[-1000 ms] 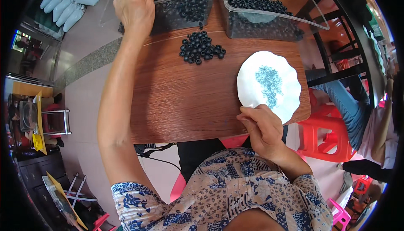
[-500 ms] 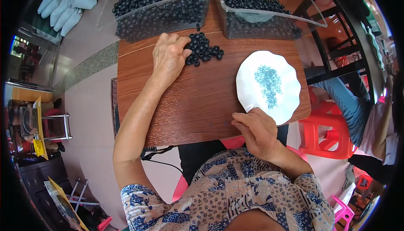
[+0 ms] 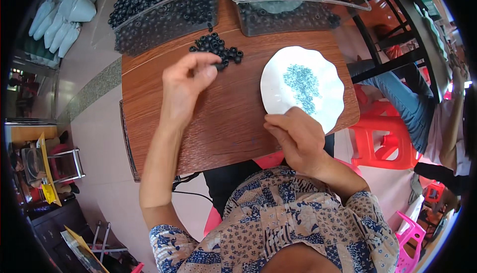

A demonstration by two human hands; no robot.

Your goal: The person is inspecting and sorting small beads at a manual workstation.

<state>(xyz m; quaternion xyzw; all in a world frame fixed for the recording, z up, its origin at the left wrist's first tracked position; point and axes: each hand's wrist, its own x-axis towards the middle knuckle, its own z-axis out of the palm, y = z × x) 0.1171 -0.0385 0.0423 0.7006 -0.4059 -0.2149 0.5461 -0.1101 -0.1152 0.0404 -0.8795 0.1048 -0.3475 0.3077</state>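
My left hand (image 3: 188,78) is at the near edge of a small pile of black beads (image 3: 211,43) on the wooden table. Its thumb and forefinger close on one black bead (image 3: 219,66) at their tips. My right hand (image 3: 300,138) is pinched, thumb against forefinger, beside the near rim of a white scalloped plate (image 3: 334,86). Whatever the right fingers hold is hidden or too small to make out. Tiny blue-green beads (image 3: 303,85) are spread across the middle of the plate.
Two clear plastic bins of black beads, a left bin (image 3: 166,24) and a right bin (image 3: 288,17), stand at the table's far side. A red stool (image 3: 380,141) and a seated person's leg (image 3: 397,96) are to the right. White bags (image 3: 62,19) lie far left.
My left hand has turned and drawn back from the pile, with a black bead at its fingertips. My right hand stays pinched by the plate. The whole view has shifted slightly.
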